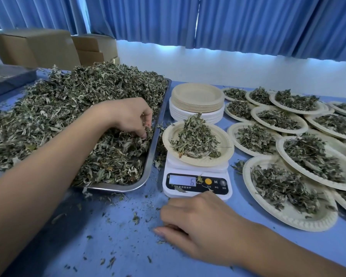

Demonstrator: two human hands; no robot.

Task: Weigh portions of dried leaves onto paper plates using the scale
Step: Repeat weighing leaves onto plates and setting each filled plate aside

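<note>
A big heap of dried leaves (68,108) fills a metal tray (148,162) on the left. My left hand (130,116) reaches into the heap near the tray's right rim, its fingertips curled down and pinching some leaves. A white digital scale (196,184) stands right of the tray, its display showing a 6. On it sits a paper plate (224,148) bearing a small mound of leaves (194,138). My right hand (196,222) rests on the blue table just in front of the scale, fingers loosely curled, holding nothing.
A stack of empty paper plates (197,100) stands behind the scale. Several filled plates (288,214) overlap across the right side. Leaf crumbs litter the blue table (108,236). Cardboard boxes (38,47) and blue curtains (228,21) are at the back.
</note>
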